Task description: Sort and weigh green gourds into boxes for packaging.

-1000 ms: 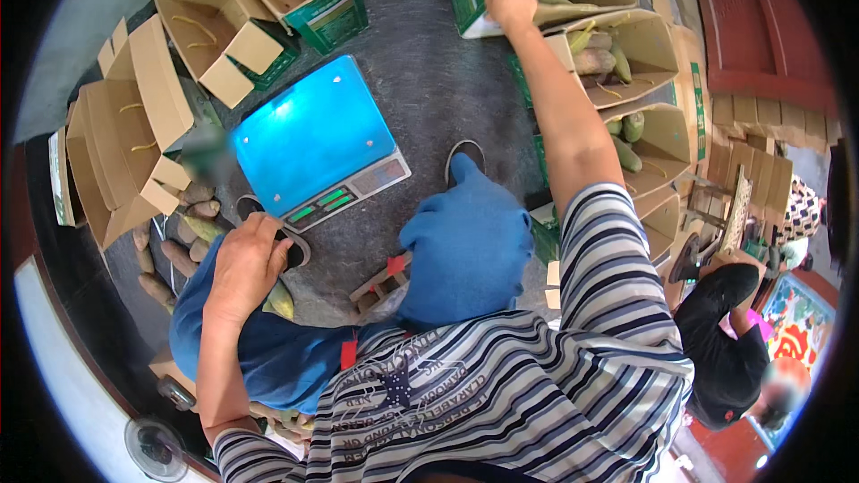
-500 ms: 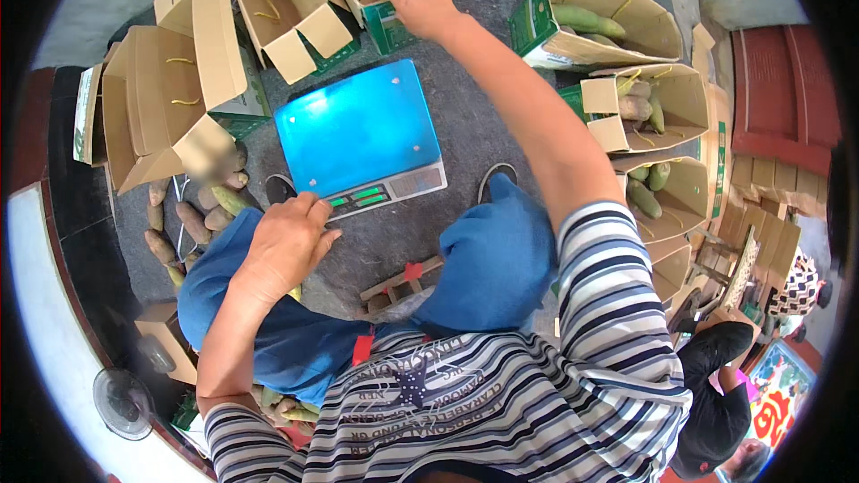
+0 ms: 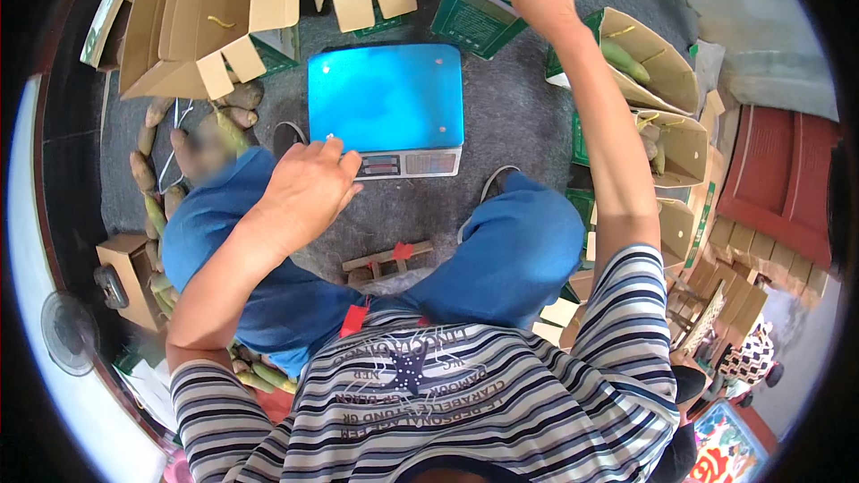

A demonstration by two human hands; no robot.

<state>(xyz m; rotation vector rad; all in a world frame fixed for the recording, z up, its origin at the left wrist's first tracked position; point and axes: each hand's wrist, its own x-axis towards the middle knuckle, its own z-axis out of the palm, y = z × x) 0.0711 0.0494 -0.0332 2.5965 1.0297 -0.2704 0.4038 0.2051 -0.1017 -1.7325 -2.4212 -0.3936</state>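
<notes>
Green carton [image 3: 474,13] clamped at its edge by right hand [image 3: 541,2]; left hand [image 3: 309,188] at scale [image 3: 385,94], thumb and fingers apart. Cartons at right [image 3: 676,67] already hold vegetables [image 3: 624,63]; tubers [image 3: 141,172] at left unboxed.

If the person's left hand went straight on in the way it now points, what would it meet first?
Most likely the scale: the left hand points forward and slightly right, overlapping its near edge in the picture. Depth is unclear, so it may pass above the blue plate instead.
</notes>
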